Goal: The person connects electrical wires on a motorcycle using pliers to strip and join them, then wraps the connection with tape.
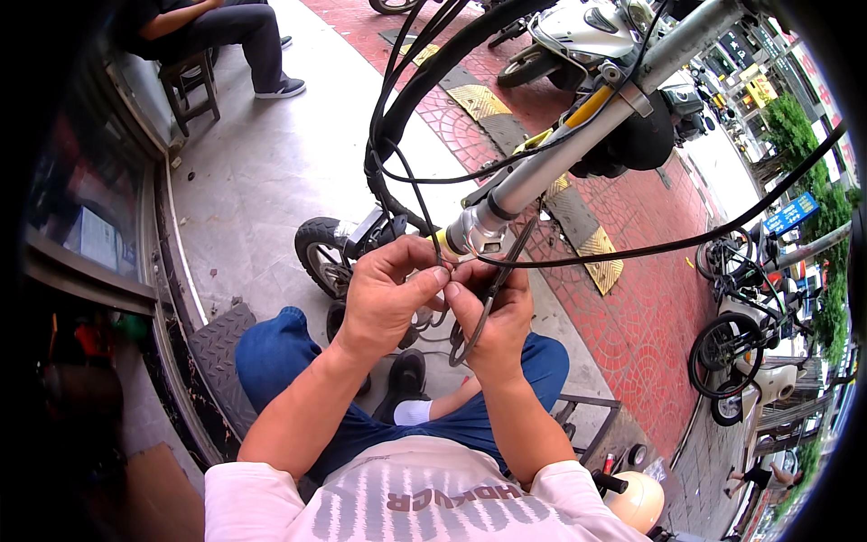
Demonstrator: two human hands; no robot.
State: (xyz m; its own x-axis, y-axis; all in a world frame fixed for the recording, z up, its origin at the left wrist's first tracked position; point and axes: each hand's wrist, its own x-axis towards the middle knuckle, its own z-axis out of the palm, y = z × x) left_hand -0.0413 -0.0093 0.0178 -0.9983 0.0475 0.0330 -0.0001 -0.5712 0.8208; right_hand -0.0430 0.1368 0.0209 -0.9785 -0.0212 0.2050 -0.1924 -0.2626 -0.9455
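Thin dark cable (519,244) is between my two hands in the head view, just below the lower end of a silver metal tube (560,158), and part of it hangs in a narrow loop by my right hand (495,327). That hand is closed in around the cable, thumb and forefinger brought close together. My left hand (384,294) is pinched, thumb against forefinger, on a dark strand right beside the right fingertips (the exact spot where they grip is too small to make out).

Above my hands, a thick black cable bundle (423,90) bends down toward the tube, and a long black cable (668,247) sweeps off to the right. A small black-tyred wheel (318,257) stands past my left hand, above my bent knee in blue jeans (271,361). Farther off, a seated person (244,36) is on a wooden stool (191,95) on the pale floor (239,181). Yellow-and-black ramps (601,257) cross the red paving (646,343), with a white scooter (587,41) beyond and parked bicycles (727,352) at right.
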